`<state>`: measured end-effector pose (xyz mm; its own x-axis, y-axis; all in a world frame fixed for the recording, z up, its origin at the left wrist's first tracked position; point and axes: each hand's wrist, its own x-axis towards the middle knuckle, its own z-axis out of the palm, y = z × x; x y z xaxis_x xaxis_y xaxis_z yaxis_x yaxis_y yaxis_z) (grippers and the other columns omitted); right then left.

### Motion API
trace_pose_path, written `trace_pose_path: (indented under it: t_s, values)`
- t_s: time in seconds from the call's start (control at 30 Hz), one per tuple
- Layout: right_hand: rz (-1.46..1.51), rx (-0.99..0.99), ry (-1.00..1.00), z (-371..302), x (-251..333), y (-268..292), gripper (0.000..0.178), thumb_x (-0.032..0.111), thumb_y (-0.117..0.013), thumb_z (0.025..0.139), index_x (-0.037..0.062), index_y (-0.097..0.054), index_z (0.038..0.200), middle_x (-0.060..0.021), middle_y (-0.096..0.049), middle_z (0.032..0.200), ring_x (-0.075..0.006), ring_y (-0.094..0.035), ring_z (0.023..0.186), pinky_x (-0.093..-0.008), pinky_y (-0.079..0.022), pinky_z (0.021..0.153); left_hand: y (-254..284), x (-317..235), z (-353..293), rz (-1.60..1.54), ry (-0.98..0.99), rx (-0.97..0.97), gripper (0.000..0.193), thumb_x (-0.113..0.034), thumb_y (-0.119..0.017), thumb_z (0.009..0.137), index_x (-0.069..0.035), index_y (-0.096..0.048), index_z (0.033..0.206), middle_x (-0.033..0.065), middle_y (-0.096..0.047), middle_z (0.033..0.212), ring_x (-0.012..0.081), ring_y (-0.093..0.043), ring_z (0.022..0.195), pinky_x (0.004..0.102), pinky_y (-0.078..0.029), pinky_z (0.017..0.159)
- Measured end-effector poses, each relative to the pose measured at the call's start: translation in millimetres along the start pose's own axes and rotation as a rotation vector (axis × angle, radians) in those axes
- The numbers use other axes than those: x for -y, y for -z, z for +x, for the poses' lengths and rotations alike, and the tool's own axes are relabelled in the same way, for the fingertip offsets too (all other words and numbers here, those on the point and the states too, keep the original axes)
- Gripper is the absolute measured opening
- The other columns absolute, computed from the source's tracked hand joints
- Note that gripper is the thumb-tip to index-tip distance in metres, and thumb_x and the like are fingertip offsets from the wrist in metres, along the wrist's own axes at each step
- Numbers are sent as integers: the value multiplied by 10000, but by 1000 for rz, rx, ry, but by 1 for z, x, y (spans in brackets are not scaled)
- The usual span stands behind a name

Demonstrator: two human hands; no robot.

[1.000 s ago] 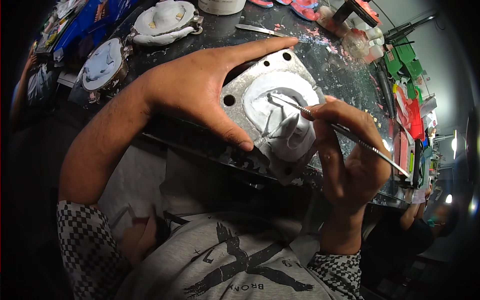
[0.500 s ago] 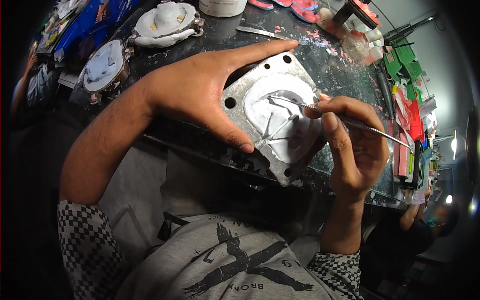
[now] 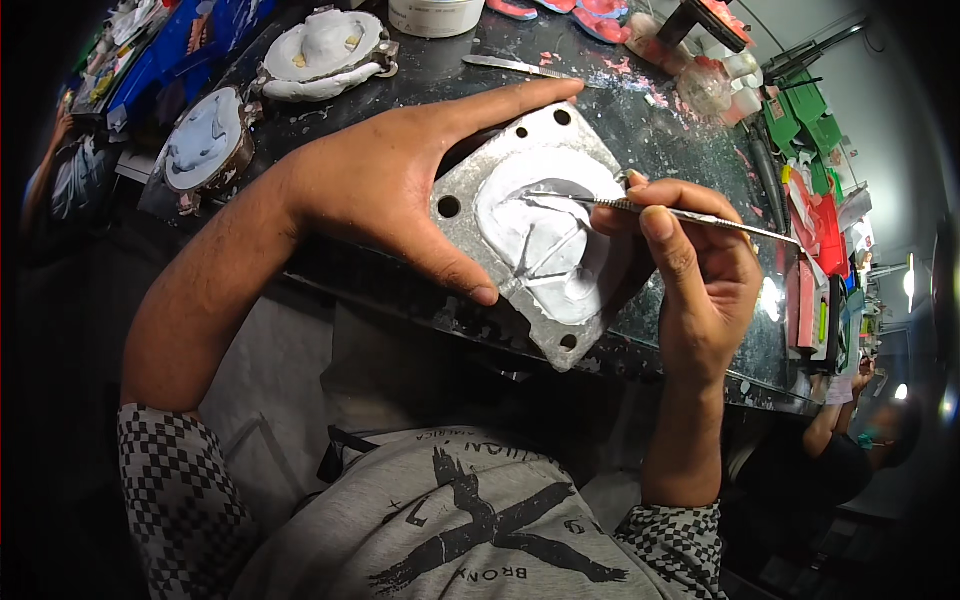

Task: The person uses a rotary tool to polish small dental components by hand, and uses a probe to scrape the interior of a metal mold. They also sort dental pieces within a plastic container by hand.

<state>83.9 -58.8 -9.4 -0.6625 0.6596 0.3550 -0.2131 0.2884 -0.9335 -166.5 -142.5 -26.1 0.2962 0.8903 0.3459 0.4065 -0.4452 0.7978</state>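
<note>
Holding the metal plate [image 3: 455, 233] at the front of the black bench [image 3: 430, 80], we had its near corner out at the bench edge. Our left hand [image 3: 390, 180] was stretched wide around it, thumb on the near side and forefinger along the far side, its other fingers hidden. Our right hand [image 3: 705, 265] pinched a thin metal carver [image 3: 700, 217] between fingertips and thumb, tip at the dark groove in the plaster [image 3: 555, 265]. Beyond the plate's far right edge, our widest stretch of bench was strewn with pale flecks; a knife [image 3: 510, 66] lay past the far corner.

Of containers, we had the plate's white plaster mound framed by bare metal corners with holes. Farther left stood two round moulds, one [image 3: 388, 57] filled with white plaster, the other [image 3: 240, 157] with greyish plaster. A white tub [image 3: 433, 18] stood at the back, its contents out of view; green bins [image 3: 795, 120] sat far right.
</note>
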Motion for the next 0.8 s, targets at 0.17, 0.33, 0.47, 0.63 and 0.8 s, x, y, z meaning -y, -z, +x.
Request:
trace_pose_path:
  t_s: [0.17, 0.33, 0.47, 0.63, 0.8]
  values:
    - [5, 17, 59, 0, -4, 2, 183, 20, -604, 968, -69, -599, 1127, -134, -676, 1049, -228, -705, 963, -290, -537, 873, 0, -1, 0, -9, 13, 4, 1273, -239, -948, 520, 5, -233, 1545, 164, -344, 1565, 230, -388, 1406, 355, -305, 1163]
    - [-100, 19, 78, 0, -1, 2, 174, 18, -590, 972, -69, -597, 1123, -137, -679, 1042, -233, -708, 954, -297, -540, 870, 0, -2, -1, 10, 6, 1, 1275, -241, -950, 523, 2, -230, 1546, 161, -344, 1566, 222, -388, 1403, 352, -305, 1162]
    - [187, -38, 53, 1, -5, 16, 184, 66, -569, 988, -65, -589, 1117, -152, -680, 1015, -213, -705, 875, -319, -551, 834, 1, -1, -1, 43, -8, -5, 1276, -247, -953, 525, -2, -230, 1548, 159, -335, 1572, 218, -376, 1409, 352, -296, 1166]
    - [333, -186, 118, -11, 2, 21, 175, 90, -574, 992, -58, -588, 1083, -142, -669, 988, -192, -684, 830, -321, -552, 784, 1, -1, 0, 48, -26, -1, 1280, -253, -955, 524, -6, -229, 1549, 157, -327, 1577, 217, -375, 1409, 349, -291, 1167]
    - [-29, -132, 137, -13, 6, 2, 138, 44, -610, 970, -54, -612, 1067, -108, -675, 960, -163, -678, 869, -268, -528, 816, 1, -3, 0, 6, 20, 6, 1289, -264, -957, 520, -7, -225, 1550, 162, -327, 1576, 229, -380, 1408, 354, -293, 1168]
